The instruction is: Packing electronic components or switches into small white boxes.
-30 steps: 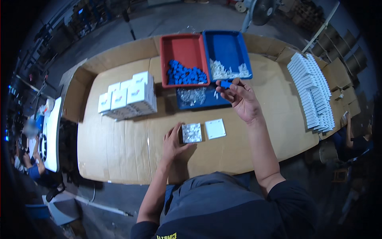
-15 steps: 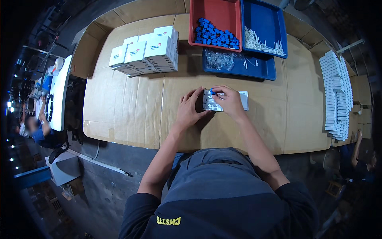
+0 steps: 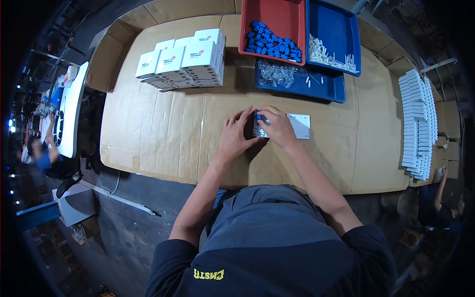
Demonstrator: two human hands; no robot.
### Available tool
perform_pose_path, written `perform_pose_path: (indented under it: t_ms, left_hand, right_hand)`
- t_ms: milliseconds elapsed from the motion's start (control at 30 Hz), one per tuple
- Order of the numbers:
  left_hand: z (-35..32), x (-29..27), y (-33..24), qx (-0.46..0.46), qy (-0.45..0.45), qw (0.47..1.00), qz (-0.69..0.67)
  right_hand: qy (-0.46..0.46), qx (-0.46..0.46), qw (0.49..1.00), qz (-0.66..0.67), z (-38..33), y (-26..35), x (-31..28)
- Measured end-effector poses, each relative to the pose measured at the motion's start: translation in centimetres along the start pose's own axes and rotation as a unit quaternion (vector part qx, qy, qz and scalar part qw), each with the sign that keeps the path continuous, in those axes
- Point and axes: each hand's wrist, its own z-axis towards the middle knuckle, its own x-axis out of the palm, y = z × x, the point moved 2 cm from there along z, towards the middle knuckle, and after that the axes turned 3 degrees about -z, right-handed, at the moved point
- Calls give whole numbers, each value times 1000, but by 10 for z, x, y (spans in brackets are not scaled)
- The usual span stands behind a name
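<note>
An open white plastic case [image 3: 300, 126] lies on the cardboard-covered table in front of me, its plain right part showing. My left hand [image 3: 235, 137] curls round the case's left end, thumb at the near edge and fingers toward the far one. Over the left part of the case, my right hand [image 3: 278, 127] pinches a small blue plastic piece [image 3: 259, 117], held down against the inside. The pressed fingertips partly hide that piece. Most of the small fittings inside the case are covered by the right hand.
White boxes [image 3: 170, 62] are stacked at the far left. Beyond my hands are a red tray [image 3: 272, 11] of blue pieces, a blue tray [image 3: 332, 24] of white pieces and a lower blue tray [image 3: 324, 90] with clear bags. White cases [image 3: 415, 123] are piled right. Other people sit at both sides.
My right hand has shifted slightly left and lower over the case, pushing the blue piece down toward its left part. The left hand stays at the case's end. The view has tilted slightly.
</note>
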Motion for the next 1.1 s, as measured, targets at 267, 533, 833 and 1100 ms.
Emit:
perform_pose_path:
  t_ms: [267, 533, 833, 1100]
  left_hand:
    - [1, 0, 1, -3, -5, 1000, -7]
    - [1, 1, 3, -11, -6, 1000, -6]
    - [1, -1, 2, -2, -12, 1000, -15]
    - [4, 0, 2, 12, -8, 1000, -16]
  right_hand:
    - [-19, -4, 999, -26, 0, 2, 3]
    - [-25, 20, 999, -25, -1, 8, 4]
    - [-33, 19, 999, -20, -3, 0, 9]
    - [31, -27, 967, -250, -14, 21, 7]
